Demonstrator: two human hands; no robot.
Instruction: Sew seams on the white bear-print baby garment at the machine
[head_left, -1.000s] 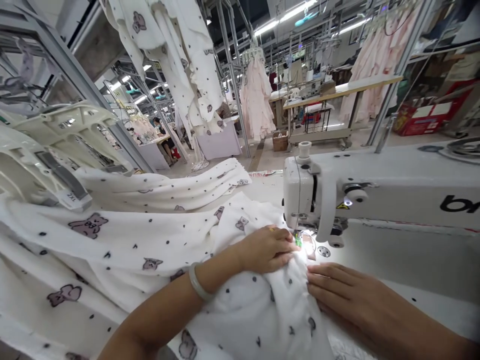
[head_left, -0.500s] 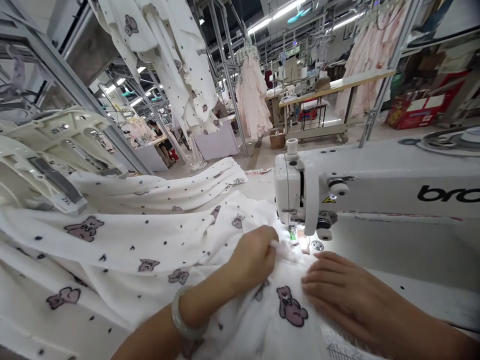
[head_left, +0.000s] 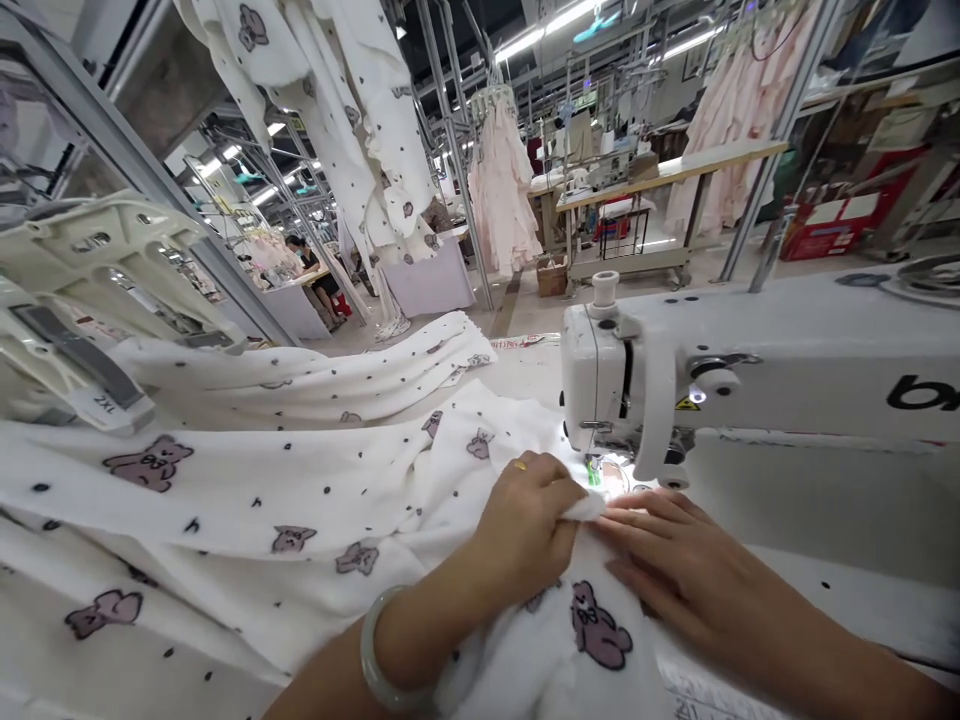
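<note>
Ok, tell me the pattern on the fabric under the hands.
White fabric with mauve teddy bears and small dark dots; head view shows it.

Machine arm: sewing machine (head_left: 750,370) is cut off by the right edge, and its black lettering (head_left: 924,393) stops after the first letters.
Needle: lost in lamp glare.
Fingertips: those of the left hand (head_left: 529,520) are buried in a fold of bear-print fabric (head_left: 262,500).
Forearm: past the right hand (head_left: 667,570), it runs out at the near right corner.
Cloth extent: passes the left and near edges.
Far left: seated person (head_left: 311,265), too small to make out.
</note>
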